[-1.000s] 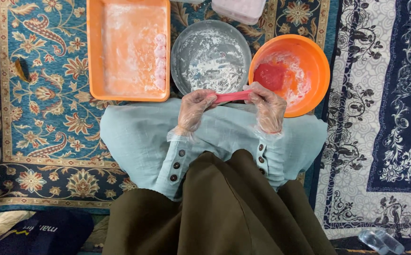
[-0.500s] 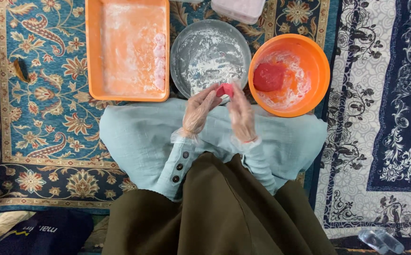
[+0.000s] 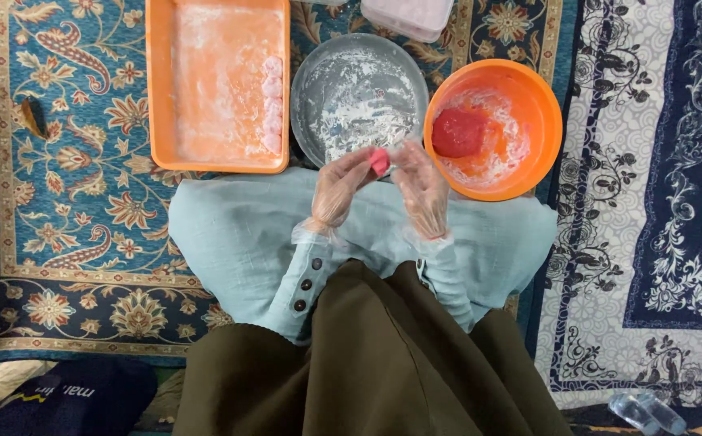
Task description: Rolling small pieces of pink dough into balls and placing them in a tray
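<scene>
Between the gloved left hand (image 3: 341, 187) and gloved right hand (image 3: 420, 187), a small red dough piece (image 3: 380, 161) sits pinched at the fingertips of both, above the pale blue lap cloth (image 3: 238, 234). It lies just before the floured round grey metal dish (image 3: 358, 98), with the orange plastic bowl holding a red dough lump (image 3: 493, 129) nearer the right hand.

Few packages are lying around me. A pale pink rectangular plastic container with a white lid (image 3: 408, 14) is sitting at the top edge of my view, just beyond the grey round pan and partly cut off by the frame. A clear crinkled plastic wrapper or bottle (image 3: 640, 412) is lying at the bottom right corner, on the cream and navy rug; I cannot tell which it is. A dark navy fabric bag with pale printed lettering and a yellow stripe (image 3: 60, 397) is resting at the bottom left. No screens or signs are showing.
</scene>
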